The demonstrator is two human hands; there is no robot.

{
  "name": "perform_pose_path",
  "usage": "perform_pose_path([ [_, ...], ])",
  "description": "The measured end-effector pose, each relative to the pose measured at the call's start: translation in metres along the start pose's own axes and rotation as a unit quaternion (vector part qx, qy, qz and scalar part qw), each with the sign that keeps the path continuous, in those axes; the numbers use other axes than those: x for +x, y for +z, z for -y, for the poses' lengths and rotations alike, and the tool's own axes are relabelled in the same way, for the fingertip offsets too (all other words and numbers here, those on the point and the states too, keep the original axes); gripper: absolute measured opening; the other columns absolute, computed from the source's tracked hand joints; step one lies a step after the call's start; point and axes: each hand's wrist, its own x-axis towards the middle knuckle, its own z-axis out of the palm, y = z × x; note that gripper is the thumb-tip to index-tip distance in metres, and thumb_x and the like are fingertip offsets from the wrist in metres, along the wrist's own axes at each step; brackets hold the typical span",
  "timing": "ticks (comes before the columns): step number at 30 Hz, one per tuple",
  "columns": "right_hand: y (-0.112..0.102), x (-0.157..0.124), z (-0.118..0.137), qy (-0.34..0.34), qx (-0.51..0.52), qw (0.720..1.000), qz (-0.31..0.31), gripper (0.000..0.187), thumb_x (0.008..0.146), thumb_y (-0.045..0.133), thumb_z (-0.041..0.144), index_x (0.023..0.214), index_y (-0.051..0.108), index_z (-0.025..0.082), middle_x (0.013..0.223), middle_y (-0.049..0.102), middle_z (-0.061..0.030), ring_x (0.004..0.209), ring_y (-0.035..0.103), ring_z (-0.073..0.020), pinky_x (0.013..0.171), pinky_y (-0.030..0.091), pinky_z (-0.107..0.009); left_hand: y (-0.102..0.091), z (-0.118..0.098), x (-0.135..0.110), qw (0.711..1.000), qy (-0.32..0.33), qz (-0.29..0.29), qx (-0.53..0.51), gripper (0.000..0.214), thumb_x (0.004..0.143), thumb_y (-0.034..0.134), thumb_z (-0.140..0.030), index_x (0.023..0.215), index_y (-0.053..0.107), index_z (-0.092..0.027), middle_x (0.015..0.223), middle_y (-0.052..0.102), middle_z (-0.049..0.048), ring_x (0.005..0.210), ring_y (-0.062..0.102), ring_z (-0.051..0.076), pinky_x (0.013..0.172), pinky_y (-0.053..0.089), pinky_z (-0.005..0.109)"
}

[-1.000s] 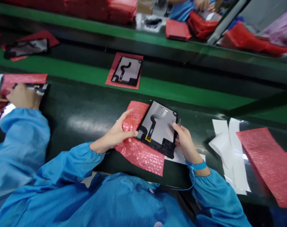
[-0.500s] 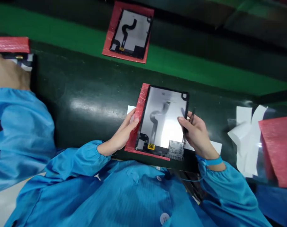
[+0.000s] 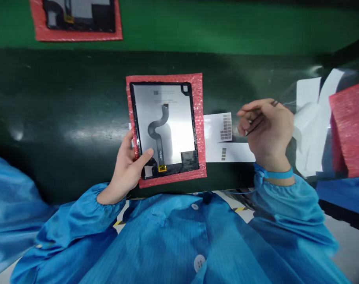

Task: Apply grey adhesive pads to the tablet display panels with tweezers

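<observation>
My left hand (image 3: 125,170) grips the lower left edge of a black-framed tablet screen (image 3: 164,126), thumb (image 3: 146,153) pressed on its face beside a ribbon cable (image 3: 159,138). The screen lies flat on pink bubble wrap (image 3: 199,118) on the dark green bench (image 3: 64,98). My right hand (image 3: 266,134), closed on tweezers (image 3: 253,127), is just right of the screen, partly over a white sheet of grey labels (image 3: 226,134). Loose white paper (image 3: 311,118) and another piece of bubble wrap (image 3: 349,126) lie farther right; a second screen (image 3: 79,15) sits beyond on its own red wrap (image 3: 79,37).
</observation>
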Motion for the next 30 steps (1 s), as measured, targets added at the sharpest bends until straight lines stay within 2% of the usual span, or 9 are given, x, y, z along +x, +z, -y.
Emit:
perform_pose_path([
  [3,-0.015,-0.016,-0.006,-0.033,-0.055,0.997,-0.051,0.039,0.102,0.076,0.054,0.085,0.084,0.020,0.074,0.073,-0.0052,0.060,0.065,-0.0144,0.050,0.046,-0.031,0.000,0.002,-0.009,0.997,0.046,-0.004,0.057,0.077,0.101,0.084,-0.045,0.168,0.048,-0.035,0.151,0.074,0.0075,0.135,0.077,0.034,0.117,0.066,0.054],
  [7,-0.032,-0.048,-0.006,-0.030,-0.151,0.986,-0.058,0.048,0.106,0.073,0.062,0.089,0.086,0.019,0.069,0.071,-0.0019,0.050,0.057,-0.0105,0.043,0.038,-0.028,-0.010,-0.014,-0.030,0.970,0.103,0.007,0.219,0.094,0.100,0.080,-0.044,0.180,0.031,-0.048,0.168,0.060,0.0022,0.151,0.064,0.037,0.125,0.060,0.058],
  [11,-0.047,-0.073,-0.001,0.000,-0.176,0.984,0.012,0.025,0.102,0.084,0.048,0.097,0.089,0.024,0.064,0.076,0.0023,0.049,0.068,-0.0138,0.050,0.055,-0.029,-0.015,-0.035,-0.038,0.840,0.267,-0.043,0.471,0.099,0.087,0.088,-0.044,0.176,0.046,-0.047,0.185,0.035,-0.0051,0.165,0.041,0.048,0.130,0.052,0.069],
  [13,-0.050,-0.080,-0.001,0.020,-0.193,0.981,0.013,0.018,0.101,0.086,0.042,0.099,0.089,0.024,0.068,0.081,0.0013,0.057,0.078,-0.0172,0.058,0.064,-0.030,-0.002,-0.040,-0.034,0.793,0.362,0.029,0.489,0.096,0.089,0.086,-0.041,0.176,0.048,-0.038,0.185,0.038,-0.0017,0.162,0.047,0.046,0.132,0.050,0.067],
  [15,-0.050,-0.085,-0.004,0.033,-0.206,0.978,0.001,0.019,0.100,0.086,0.042,0.099,0.089,0.024,0.074,0.085,-0.0009,0.063,0.083,-0.0193,0.062,0.069,-0.031,0.023,-0.040,-0.026,0.754,0.419,0.161,0.480,0.084,0.098,0.081,-0.037,0.175,0.049,-0.026,0.177,0.052,0.0081,0.156,0.058,0.040,0.131,0.054,0.058],
  [17,-0.048,-0.087,-0.009,0.039,-0.203,0.978,-0.005,0.021,0.101,0.086,0.044,0.098,0.088,0.023,0.075,0.086,-0.0017,0.064,0.084,-0.0196,0.062,0.070,-0.030,0.055,-0.035,-0.018,0.707,0.437,0.260,0.491,0.068,0.106,0.075,-0.035,0.168,0.056,-0.015,0.169,0.060,0.0163,0.158,0.058,0.037,0.131,0.053,0.052],
  [19,-0.047,-0.088,-0.013,0.036,-0.192,0.981,-0.012,0.021,0.101,0.086,0.043,0.099,0.088,0.022,0.076,0.086,-0.0018,0.065,0.085,-0.0197,0.062,0.071,-0.030,0.085,-0.029,-0.010,0.671,0.434,0.307,0.518,0.065,0.109,0.073,-0.043,0.163,0.059,-0.009,0.171,0.056,0.0220,0.162,0.053,0.040,0.133,0.048,0.054],
  [23,-0.045,-0.090,-0.017,0.013,-0.183,0.983,-0.015,0.014,0.102,0.086,0.037,0.103,0.087,0.022,0.080,0.087,-0.0021,0.067,0.086,-0.0197,0.061,0.071,-0.029,0.117,-0.016,0.003,0.648,0.400,0.342,0.550,0.088,0.105,0.073,-0.065,0.166,0.053,-0.005,0.177,0.045,0.0280,0.165,0.047,0.046,0.134,0.042,0.060],
  [30,-0.044,-0.088,-0.012,-0.011,-0.185,0.983,-0.003,0.005,0.101,0.085,0.024,0.104,0.089,0.022,0.080,0.086,-0.0042,0.071,0.087,-0.0217,0.060,0.071,-0.028,0.113,-0.014,0.005,0.655,0.391,0.352,0.542,0.079,0.111,0.066,-0.055,0.168,0.049,-0.004,0.178,0.043,0.0281,0.163,0.049,0.045,0.133,0.043,0.060],
])
